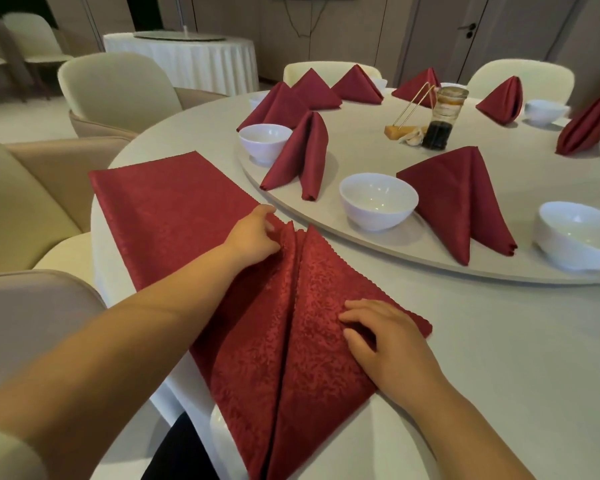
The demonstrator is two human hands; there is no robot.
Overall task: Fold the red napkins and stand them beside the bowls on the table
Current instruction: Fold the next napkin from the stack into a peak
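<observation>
A red napkin (302, 341) lies on the white table (499, 358) in front of me, folded into a long triangle with a crease down its middle. My left hand (253, 237) pinches the cloth at the far tip of the fold. My right hand (385, 344) rests on the right flap with curled fingers pressing it down. A flat stack of red napkins (167, 209) lies to the left. On the turntable (361, 237) folded red napkins (300, 157) (461, 199) stand beside white bowls (378, 200) (264, 142) (579, 237).
More standing napkins (357, 86) and bowls ring the far side of the turntable. A dark sauce bottle (442, 119) and a toothpick holder (404, 129) stand near its middle. Cream chairs (118, 88) surround the table, and another clothed table (184, 53) stands behind.
</observation>
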